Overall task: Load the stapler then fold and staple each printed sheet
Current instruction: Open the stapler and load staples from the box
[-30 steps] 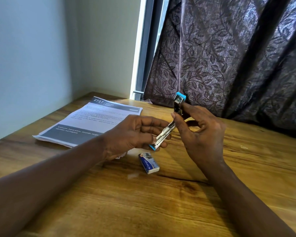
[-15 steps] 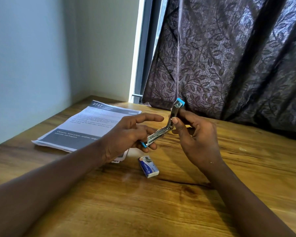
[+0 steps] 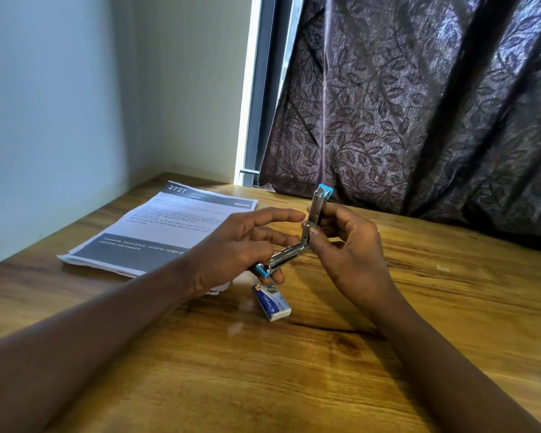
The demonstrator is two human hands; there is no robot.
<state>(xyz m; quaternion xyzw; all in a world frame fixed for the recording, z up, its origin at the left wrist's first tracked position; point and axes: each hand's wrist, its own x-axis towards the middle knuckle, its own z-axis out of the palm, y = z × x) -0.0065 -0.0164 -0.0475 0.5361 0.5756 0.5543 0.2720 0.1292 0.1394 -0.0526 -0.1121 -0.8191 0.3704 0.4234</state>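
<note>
A small metal stapler (image 3: 297,245) with blue ends is hinged wide open in an L shape above the table. My left hand (image 3: 241,245) holds its lower arm from below, with the index finger stretched out straight above it. My right hand (image 3: 347,245) grips the upright arm at the hinge between thumb and fingers. A small blue and white box of staples (image 3: 271,303) lies on the wooden table (image 3: 294,370) just below my hands. A stack of printed sheets (image 3: 166,229) lies flat at the left, partly hidden by my left hand.
A pale wall runs along the table's left edge. A dark leaf-patterned curtain (image 3: 419,104) hangs behind the table's far edge, beside a window frame (image 3: 256,120). Bare wood shows in front of and to the right of my hands.
The stapler's lower arm has swung down flatter, so the stapler is opened wider. My left index finger has lifted off and straightened. Both hands sit slightly lower.
</note>
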